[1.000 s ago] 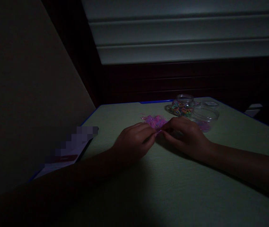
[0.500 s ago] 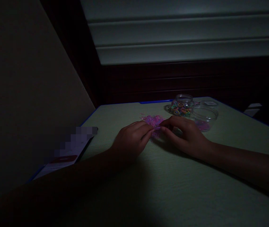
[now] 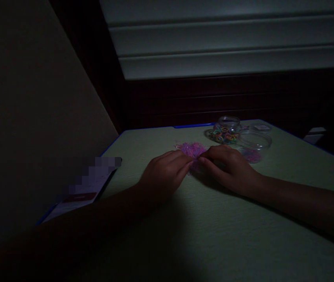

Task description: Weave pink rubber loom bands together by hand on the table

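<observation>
Two bare hands meet near the middle of a pale green table [image 3: 237, 235], seen in a dim room by the head camera. The left hand [image 3: 165, 172] and the right hand [image 3: 233, 168] are almost fingertip to fingertip, each with its thumb pressed against its fingers. In this poor light they seem to be pinching a thin purple strand [image 3: 195, 158], mostly hidden. Half a second ago a short length of it showed plainly between them; now the gap is narrower and little shows. That suggests close fingertip work, with the strand not yet let go.

Just beyond the fingertips, and partly below them, is a loose pink and purple pile [image 3: 192, 149]. Farther right are an open clear jar [image 3: 230, 122] of coloured bands [image 3: 225, 135], a clear tub [image 3: 256, 149] with pink bits [image 3: 251, 155] and, farthest, a lid [image 3: 260, 127]. A partly blurred sheet [image 3: 80, 203] lies left.
</observation>
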Demonstrator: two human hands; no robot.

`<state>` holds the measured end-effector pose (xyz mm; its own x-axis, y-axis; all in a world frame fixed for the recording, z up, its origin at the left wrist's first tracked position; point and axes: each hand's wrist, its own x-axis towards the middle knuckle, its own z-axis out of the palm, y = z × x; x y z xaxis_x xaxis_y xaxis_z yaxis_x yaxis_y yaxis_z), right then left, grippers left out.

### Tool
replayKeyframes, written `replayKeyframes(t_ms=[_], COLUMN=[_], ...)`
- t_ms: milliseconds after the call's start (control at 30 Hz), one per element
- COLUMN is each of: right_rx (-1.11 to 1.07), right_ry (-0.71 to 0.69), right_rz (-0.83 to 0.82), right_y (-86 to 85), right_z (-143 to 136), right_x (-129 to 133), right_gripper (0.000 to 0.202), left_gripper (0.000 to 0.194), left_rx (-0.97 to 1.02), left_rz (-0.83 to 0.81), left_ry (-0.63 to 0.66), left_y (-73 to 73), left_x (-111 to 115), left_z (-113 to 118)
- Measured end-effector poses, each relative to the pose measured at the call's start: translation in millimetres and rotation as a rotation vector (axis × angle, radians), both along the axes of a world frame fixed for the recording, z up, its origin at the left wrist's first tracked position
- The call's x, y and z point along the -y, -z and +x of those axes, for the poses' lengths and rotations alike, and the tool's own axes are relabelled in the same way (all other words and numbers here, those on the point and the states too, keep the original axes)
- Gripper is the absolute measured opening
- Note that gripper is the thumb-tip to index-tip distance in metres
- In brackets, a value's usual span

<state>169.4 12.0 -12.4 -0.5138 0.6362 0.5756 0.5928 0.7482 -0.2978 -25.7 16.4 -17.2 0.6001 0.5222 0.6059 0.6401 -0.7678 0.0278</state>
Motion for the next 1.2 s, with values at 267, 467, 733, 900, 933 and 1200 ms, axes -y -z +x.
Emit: replayKeyframes(t_ms=[267, 467, 733, 900, 933, 1200], right_rx=[0.013, 0.014, 0.011, 0.033, 0.041, 0.077], right_ry=[-0.010, -0.003, -0.012, -0.020, -0.023, -0.017], right_rz=[-0.001, -0.020, -0.018, -0.011, -0.006, 0.010], right_y=[-1.0, 0.7, 1.5, 2.7, 3.0, 3.9], right_z=[0.2, 0.5, 0.1, 0.3, 0.3, 0.1], right_x=[1.3, -0.8, -1.8, -3.0, -3.3, -4.0], right_gripper=[0.023, 0.022, 0.021, 0.021, 0.021, 0.022], left_gripper=[0.018, 0.018, 0.017, 0.017, 0.017, 0.017], left_rx=[-0.002, 0.010, 0.015, 0.012, 0.011, -0.007], left_rz=[-0.011, -0.012, -0.006, -0.003, -0.004, -0.025], left_ry=[0.003, -0.002, 0.004, 0.003, 0.005, 0.010], left_y=[0.5, 0.6, 1.4, 1.5, 1.4, 0.3], left_x=[-1.0, -1.0, -1.5, -1.5, -1.4, -0.1], left_z=[-0.5, -0.3, -1.0, -0.7, -0.6, -0.7])
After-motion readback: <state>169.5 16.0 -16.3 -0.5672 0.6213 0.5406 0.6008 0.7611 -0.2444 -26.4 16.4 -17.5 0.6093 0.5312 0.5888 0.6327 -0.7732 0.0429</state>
